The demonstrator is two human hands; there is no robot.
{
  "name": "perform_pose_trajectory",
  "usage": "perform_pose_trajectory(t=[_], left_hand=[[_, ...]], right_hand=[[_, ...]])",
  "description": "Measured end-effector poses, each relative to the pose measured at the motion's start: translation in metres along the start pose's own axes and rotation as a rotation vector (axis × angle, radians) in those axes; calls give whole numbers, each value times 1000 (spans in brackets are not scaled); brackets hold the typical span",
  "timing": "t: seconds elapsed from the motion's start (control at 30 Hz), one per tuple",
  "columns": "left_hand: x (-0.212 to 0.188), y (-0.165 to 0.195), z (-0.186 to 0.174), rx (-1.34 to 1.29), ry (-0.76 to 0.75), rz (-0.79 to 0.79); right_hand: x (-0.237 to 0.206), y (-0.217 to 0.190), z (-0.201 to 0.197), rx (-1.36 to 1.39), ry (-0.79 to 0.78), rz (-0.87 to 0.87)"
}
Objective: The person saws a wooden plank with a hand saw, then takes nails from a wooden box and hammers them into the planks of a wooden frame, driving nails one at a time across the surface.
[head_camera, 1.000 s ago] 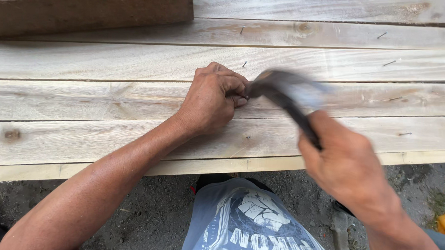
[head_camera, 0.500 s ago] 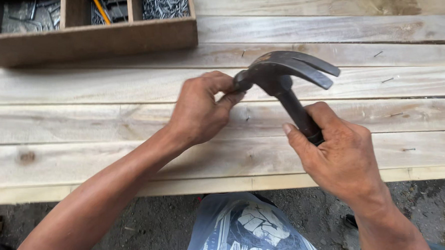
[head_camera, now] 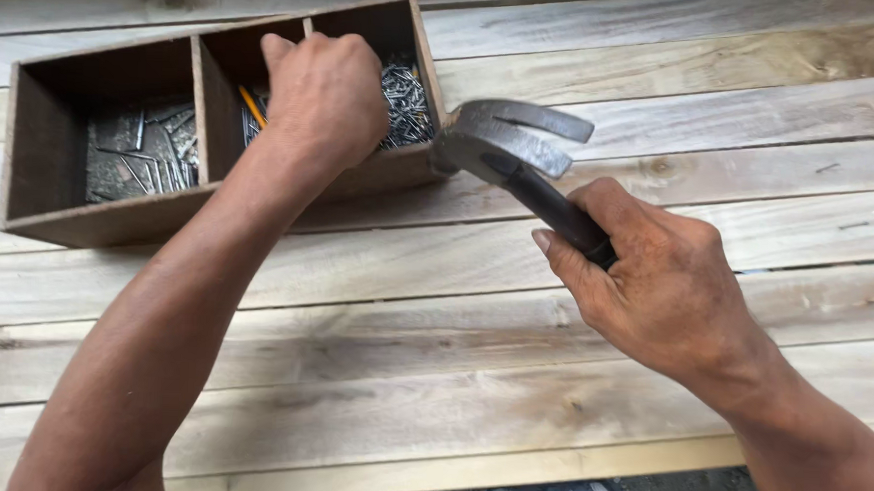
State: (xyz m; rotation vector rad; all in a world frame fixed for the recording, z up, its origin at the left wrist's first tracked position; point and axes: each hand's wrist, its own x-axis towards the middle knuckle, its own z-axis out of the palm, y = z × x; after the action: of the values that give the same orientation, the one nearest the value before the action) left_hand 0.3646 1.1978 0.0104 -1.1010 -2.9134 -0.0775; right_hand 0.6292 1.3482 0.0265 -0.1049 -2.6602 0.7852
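Left hand (head_camera: 326, 93) reaching into wooden box (head_camera: 104, 216) at planks' (head_camera: 662, 49) far left corner, fingers hidden among nails (head_camera: 404, 97), grip unclear. Right hand (head_camera: 651, 284) clenched around hammer (head_camera: 519, 156), handle slanting toward box.

Your worktop (head_camera: 718, 101) is made of pale wooden planks side by side; on it stands a wooden divided box (head_camera: 95, 211) with nails (head_camera: 404, 102) inside.

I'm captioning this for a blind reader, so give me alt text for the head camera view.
A person's left hand reaches into the right compartment of a wooden nail box, while the right hand grips a claw hammer above pale wooden planks.
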Motion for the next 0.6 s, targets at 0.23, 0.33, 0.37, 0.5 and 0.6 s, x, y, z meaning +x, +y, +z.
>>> perform_pose_trajectory(t=[0.23,0.33,0.37,0.5,0.6], left_hand=[[25,2,16,-28,-98,128],[29,1,20,-92,-81,192],[28,0,20,-128,-89,206],[21,-2,22,-272,84,290],[11,-1,22,-279,92,286]], right_hand=[[11,-8,8,10,-105,117],[9,-9,10,8,-106,102],[7,-9,10,26,-91,107],[3,-1,14,28,-58,84],[1,9,17,37,-101,130]])
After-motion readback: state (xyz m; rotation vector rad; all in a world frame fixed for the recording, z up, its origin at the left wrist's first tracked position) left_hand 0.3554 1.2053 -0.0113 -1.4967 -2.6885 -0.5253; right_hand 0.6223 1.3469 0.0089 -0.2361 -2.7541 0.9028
